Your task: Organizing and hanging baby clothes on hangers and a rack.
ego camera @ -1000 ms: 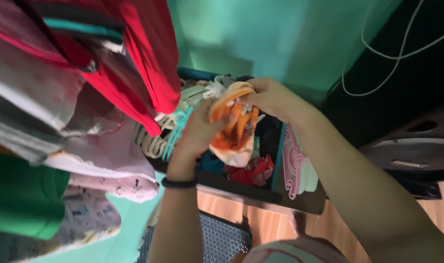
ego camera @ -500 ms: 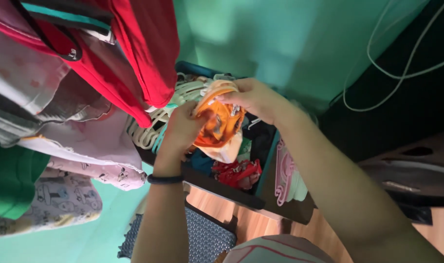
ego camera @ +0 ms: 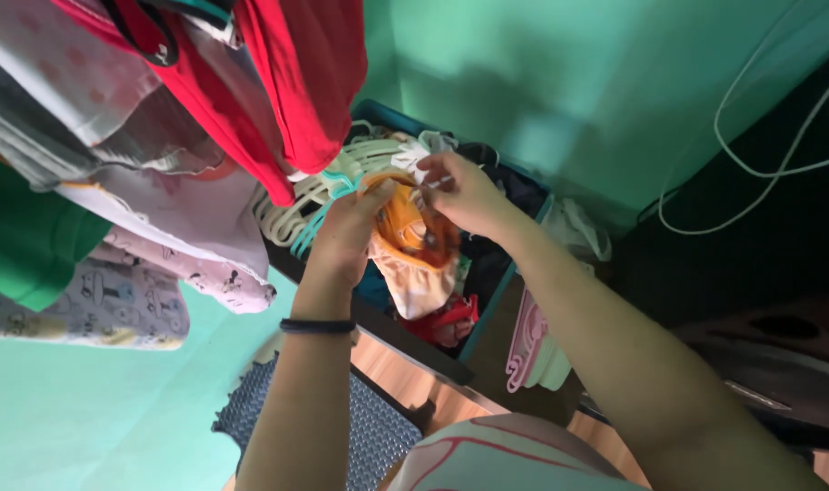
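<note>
Above the dark basket (ego camera: pixel 451 350) of hangers and clothes, small orange garment (ego camera: pixel 413 238) now lower and more bunched than a moment ago, left hand (ego camera: pixel 346 235) clasping its side, right hand (ego camera: pixel 464 193) pinching its top edge, evidently mid-adjustment.

An orange garment (ego camera: pixel 413 238) with a pale peach part is seen against a mint-green wall (ego camera: pixel 560 82). At the left, red cloth (ego camera: pixel 296 82), a green cloth (ego camera: pixel 24 236) and a white cloth with small grey cartoon prints (ego camera: pixel 114 305) are shown. Cream and teal hangers (ego camera: pixel 319 195), pink hangers (ego camera: pixel 524 336), a black wristband (ego camera: pixel 316 325) and white cables (ego camera: pixel 751 155) are visible.
</note>
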